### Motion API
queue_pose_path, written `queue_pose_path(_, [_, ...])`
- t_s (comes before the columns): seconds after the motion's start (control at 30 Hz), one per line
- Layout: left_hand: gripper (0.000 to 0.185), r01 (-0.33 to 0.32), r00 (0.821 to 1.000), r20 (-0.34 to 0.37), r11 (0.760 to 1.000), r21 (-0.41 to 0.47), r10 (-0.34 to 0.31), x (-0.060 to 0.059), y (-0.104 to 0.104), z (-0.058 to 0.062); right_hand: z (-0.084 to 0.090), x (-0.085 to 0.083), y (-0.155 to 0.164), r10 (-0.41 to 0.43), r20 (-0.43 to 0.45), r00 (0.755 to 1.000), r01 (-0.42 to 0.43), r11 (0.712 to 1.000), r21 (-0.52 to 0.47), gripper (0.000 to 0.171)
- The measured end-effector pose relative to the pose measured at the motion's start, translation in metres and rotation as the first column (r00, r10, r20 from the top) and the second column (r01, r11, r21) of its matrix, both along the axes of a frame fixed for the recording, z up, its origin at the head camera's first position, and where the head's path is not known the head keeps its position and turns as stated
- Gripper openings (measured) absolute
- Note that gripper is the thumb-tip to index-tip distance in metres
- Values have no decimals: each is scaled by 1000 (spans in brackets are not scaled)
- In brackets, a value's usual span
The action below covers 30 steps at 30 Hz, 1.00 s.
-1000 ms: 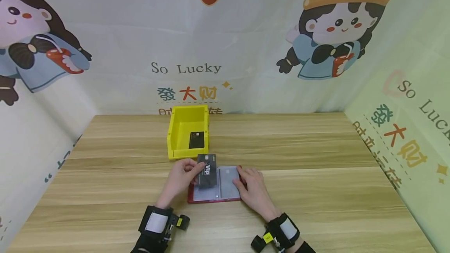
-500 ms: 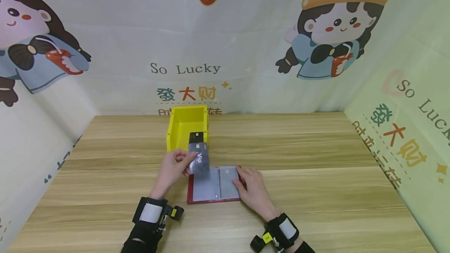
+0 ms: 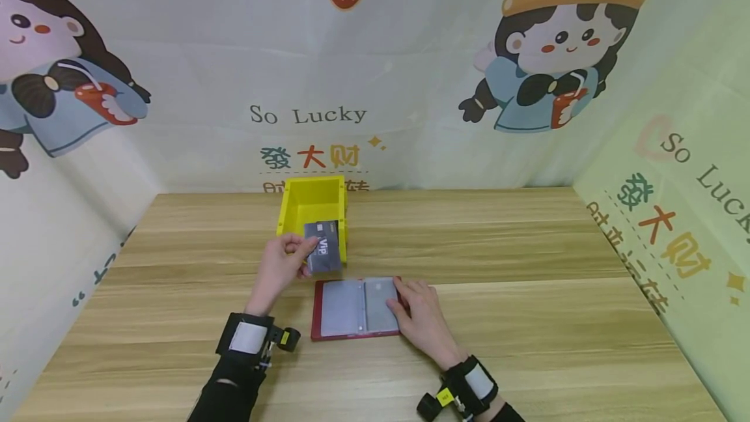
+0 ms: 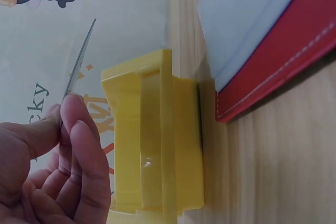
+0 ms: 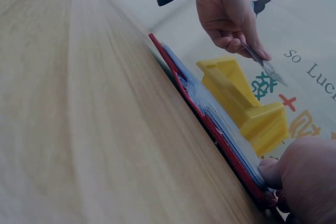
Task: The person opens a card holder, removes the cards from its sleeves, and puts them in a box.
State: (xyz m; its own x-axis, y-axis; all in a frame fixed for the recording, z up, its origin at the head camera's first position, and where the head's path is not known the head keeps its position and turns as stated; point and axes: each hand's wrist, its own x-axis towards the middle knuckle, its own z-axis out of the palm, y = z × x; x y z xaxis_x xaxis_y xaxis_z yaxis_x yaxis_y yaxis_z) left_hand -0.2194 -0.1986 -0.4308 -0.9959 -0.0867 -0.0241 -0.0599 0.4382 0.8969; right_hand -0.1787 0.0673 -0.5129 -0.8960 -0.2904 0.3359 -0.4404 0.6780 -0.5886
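Note:
In the head view my left hand (image 3: 281, 266) pinches a dark grey VIP card (image 3: 325, 249) between thumb and fingers, over the front of the yellow bin (image 3: 313, 199). The left wrist view shows that card (image 4: 79, 59) nearly edge-on, above the bin (image 4: 155, 145). On the table in front of the bin lies an open red card holder (image 3: 342, 308) with clear plastic sleeves. My right hand (image 3: 423, 321) grips its right edge; in the right wrist view the thumb (image 5: 270, 171) lies on the sleeves (image 5: 226, 129). The black card seen earlier in the bin is hidden by the VIP card.
The wooden table (image 3: 527, 318) stretches out on both sides of the card holder. A printed cloth (image 3: 410, 83) with cartoon figures and lettering rises behind the table and along its sides. Each wrist carries a strapped camera.
My left hand has lifted the VIP card off the card holder's left side and carried it forward and slightly left to the bin. My right hand has stayed at the card holder's edge.

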Motion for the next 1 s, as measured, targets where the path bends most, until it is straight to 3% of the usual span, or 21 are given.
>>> queue_pose_path(0.23, [32,-59,998,-23,990,-126,57,-9,2,6,0,0,0,3,12,1000,-3,1000,-3,41])
queue_pose_path(0.43, [32,-93,994,-71,980,-174,82,-21,6,16,1,0,0,-3,2,1000,3,1000,-2,41])
queue_pose_path(0.7, [31,-140,984,-148,948,-284,101,-34,10,28,3,1,1,-1,-11,1000,1,1000,-1,41])
queue_pose_path(1.0, [29,-193,975,-180,903,-385,132,-38,15,20,0,1,0,-1,-10,1000,1,1000,-5,40])
